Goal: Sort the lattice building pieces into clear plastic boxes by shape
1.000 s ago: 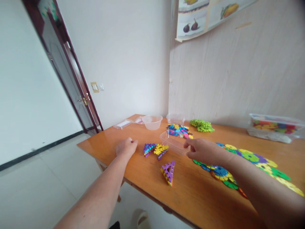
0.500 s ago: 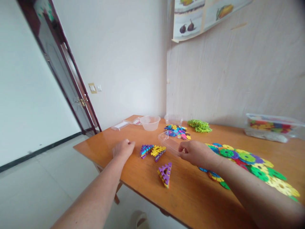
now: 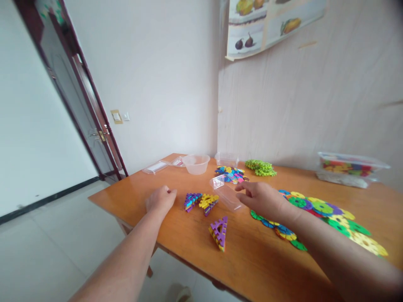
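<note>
The fingers (image 3: 242, 187) of the right hand (image 3: 262, 199) are spread a little and stretched forward; their tips reach the far long edge of the clear plastic tray (image 3: 226, 193), but I cannot tell whether they press on it or only hover just above. They are not clamped on anything. The fingers of the left hand (image 3: 160, 199) are curled together into a loose fist that rests on the table (image 3: 252, 260); whether a small piece is inside this fist, the view does not show.

The tray is taken here as the landmark. It looks empty and lies slightly tilted on the table. Just left of the tray lie two small built blocks, one purple-blue (image 3: 191, 200) and one yellow (image 3: 208, 201), touching each other. Nearer to the person than the tray stands a purple triangle piece (image 3: 219, 232). Behind the tray is a heap of mixed coloured discs (image 3: 230, 173), and further behind a pile of green discs (image 3: 260, 167) and a round clear bowl (image 3: 196, 163). Right of the tray, a flat chain of joined discs (image 3: 321, 218) passes under the right forearm.

I judge that the step in hand is taking hold of the tray. The next move calls for closing the fingers over its thin rim, because the light plastic may slide on the smooth table.
</note>
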Available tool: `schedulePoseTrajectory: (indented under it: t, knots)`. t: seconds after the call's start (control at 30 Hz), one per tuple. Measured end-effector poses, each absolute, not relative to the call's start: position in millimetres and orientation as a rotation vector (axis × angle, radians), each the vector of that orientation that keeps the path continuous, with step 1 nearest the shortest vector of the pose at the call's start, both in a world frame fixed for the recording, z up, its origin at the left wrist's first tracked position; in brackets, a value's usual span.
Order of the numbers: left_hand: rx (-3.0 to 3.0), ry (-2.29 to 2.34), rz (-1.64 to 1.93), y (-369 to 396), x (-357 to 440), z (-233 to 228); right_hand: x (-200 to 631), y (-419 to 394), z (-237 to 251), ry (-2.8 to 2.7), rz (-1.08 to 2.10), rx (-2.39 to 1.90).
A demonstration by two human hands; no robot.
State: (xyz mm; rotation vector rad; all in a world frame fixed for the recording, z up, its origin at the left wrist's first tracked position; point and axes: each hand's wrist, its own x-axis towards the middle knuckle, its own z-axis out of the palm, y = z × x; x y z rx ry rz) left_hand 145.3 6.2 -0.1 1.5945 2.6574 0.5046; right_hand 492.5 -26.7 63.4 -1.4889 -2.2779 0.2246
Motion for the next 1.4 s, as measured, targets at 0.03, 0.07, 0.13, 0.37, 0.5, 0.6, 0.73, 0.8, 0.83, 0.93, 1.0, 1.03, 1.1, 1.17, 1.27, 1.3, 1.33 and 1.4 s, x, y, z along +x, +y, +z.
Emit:
schedulePoseTrajectory:
  t: [0.03, 0.07, 0.13, 0.37, 0.5, 0.6, 0.73, 0.8, 0.83, 0.93, 1.0, 1.03, 1.1, 1.17, 1.27, 1.3, 1.33, 1.4]
  knots:
    - [1.597, 2.658, 0.499, 6, 145, 0, 495, -25, 64, -2.251, 0.226, -1.466]
    - [1.598, 2.66, 0.493, 7, 145, 0, 497, -24, 65, -2.229, 0.238, -1.439]
    - [1.596, 2.66, 0.478, 7, 145, 0, 498, -23, 66, -2.21, 0.296, -1.371]
    - [1.608, 2.658, 0.479, 8, 145, -1, 478, -53, 74, -2.342, 0.443, -1.096]
    - [1.622, 2.65, 0.5, 7, 144, -1, 466, -75, 79, -2.483, 0.44, -1.113]
    - [1.622, 2.651, 0.506, 6, 145, 0, 462, -86, 82, -2.597, 0.402, -1.109]
    - [1.608, 2.643, 0.506, 5, 147, 0, 458, -94, 83, -2.686, 0.333, -1.143]
    - [1.609, 2.64, 0.51, 5, 147, 0, 457, -95, 82, -2.711, 0.313, -1.162]
    - [1.612, 2.639, 0.513, 5, 147, 1, 456, -95, 81, -2.723, 0.307, -1.156]
    - [1.618, 2.639, 0.519, 4, 148, 1, 456, -95, 80, -2.748, 0.313, -1.123]
    - [1.623, 2.642, 0.52, 4, 148, 1, 456, -94, 79, -2.756, 0.327, -1.113]
    - [1.627, 2.645, 0.519, 3, 149, 1, 456, -94, 79, -2.759, 0.334, -1.105]
    - [1.633, 2.649, 0.51, 3, 149, 1, 457, -94, 78, -2.764, 0.345, -1.084]
    - [1.644, 2.654, 0.499, 3, 149, 1, 457, -93, 77, -2.757, 0.349, -1.092]
    - [1.668, 2.66, 0.486, 3, 149, 1, 456, -92, 76, -2.745, 0.369, -1.113]
    - [1.675, 2.66, 0.483, 3, 149, 1, 455, -91, 75, -2.746, 0.384, -1.104]
    - [1.68, 2.66, 0.483, 3, 149, 1, 455, -91, 75, -2.747, 0.402, -1.088]
    - [1.675, 2.655, 0.484, 3, 149, 1, 455, -91, 75, -2.739, 0.427, -1.062]
